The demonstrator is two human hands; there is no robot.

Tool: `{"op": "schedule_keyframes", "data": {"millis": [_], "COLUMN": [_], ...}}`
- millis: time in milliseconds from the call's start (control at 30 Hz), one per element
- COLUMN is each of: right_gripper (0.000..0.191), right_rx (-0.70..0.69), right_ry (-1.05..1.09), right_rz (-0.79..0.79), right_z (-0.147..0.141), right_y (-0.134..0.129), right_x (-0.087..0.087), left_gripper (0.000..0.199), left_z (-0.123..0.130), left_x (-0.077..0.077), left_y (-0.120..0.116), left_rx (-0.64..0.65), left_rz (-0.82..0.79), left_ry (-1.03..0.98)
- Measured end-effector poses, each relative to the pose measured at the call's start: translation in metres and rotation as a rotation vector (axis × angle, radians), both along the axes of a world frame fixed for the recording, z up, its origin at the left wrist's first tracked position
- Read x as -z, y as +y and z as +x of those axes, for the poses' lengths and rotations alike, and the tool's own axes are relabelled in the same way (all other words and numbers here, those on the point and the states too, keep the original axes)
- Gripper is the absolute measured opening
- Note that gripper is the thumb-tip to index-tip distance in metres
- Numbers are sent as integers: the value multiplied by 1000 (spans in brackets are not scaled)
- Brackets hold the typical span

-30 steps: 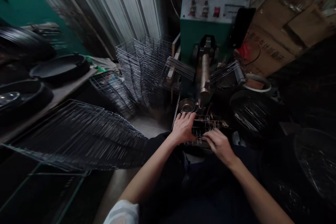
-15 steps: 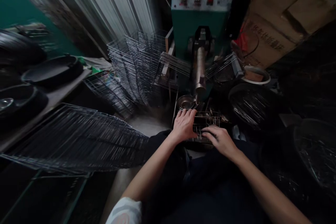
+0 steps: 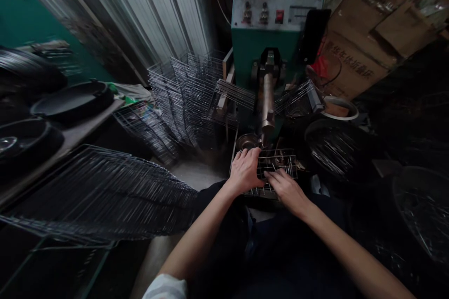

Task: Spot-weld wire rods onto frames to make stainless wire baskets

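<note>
In the head view, two bare hands are on a small wire rack (image 3: 288, 161). The rack is low in front of the person, just under the tip of a fat metal rod (image 3: 268, 103). It is too dark to tell what carries the rack.

The left hand (image 3: 244, 170) lies over the left side of the rack. Its palm is down, its fingers point away from the person, and its thumb sticks out to the right. The hand is quite open. I cannot tell if it pinches any wire.

The right hand (image 3: 286, 187) is at the near side of the rack. Its fingers are a bit bent and close together, and their tips reach toward the left thumb. I cannot tell if they hold a wire.

The rod sticks out of a green machine (image 3: 242, 53) with a red switch (image 3: 279, 16). A black phone (image 3: 315, 35) is at the machine's top right corner. A round metal dish (image 3: 246, 141) is just past the left fingers.

Lots of wire racks (image 3: 185, 98) stand up to the left, and a long pile of racks (image 3: 105, 191) is nearer. Farther left, two black pans (image 3: 73, 103) sit on a bench (image 3: 84, 126), one near its far right corner. To the right are a black tub (image 3: 333, 149) with shiny wires in it and a brown box (image 3: 365, 56).
</note>
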State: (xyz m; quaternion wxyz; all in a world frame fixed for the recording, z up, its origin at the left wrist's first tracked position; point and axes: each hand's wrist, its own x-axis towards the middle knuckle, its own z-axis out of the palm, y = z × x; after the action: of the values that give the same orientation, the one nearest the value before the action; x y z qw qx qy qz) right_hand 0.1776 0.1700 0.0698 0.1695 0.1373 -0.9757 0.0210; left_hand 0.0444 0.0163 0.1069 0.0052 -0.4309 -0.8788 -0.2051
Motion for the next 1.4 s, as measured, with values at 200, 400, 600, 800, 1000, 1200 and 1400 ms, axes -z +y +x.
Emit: {"op": "schedule_keyframes", "data": {"millis": [200,400,600,800,1000,1200,1400], "right_gripper": [40,39,42,48,49,46,19], "right_rx": [45,20,-8,-4,-4,32,180], "right_ry": [35,59,65,42,29,1,96], "right_rz": [83,82,55,0,2,-87,-150], "right_z": [-13,-25,-32,-31,-32,-35,-46], "right_y": [2,10,14,16,17,15,17], "right_x": [-4,-3,-7,-8,-8,-14,-17], "left_gripper": [97,100,95,96,93,86,94], "left_z": [-11,-22,-28,-28,-29,-32,-46], "left_x": [-5,-7,-11,-15,-15,-15,-17], "left_y": [6,10,7,8,9,9,18], "left_rx": [-5,-13,-9,-17,-12,-10,-18], "left_rz": [15,15,24,14,28,26,23], "left_ry": [24,17,39,25,18,8,19]}}
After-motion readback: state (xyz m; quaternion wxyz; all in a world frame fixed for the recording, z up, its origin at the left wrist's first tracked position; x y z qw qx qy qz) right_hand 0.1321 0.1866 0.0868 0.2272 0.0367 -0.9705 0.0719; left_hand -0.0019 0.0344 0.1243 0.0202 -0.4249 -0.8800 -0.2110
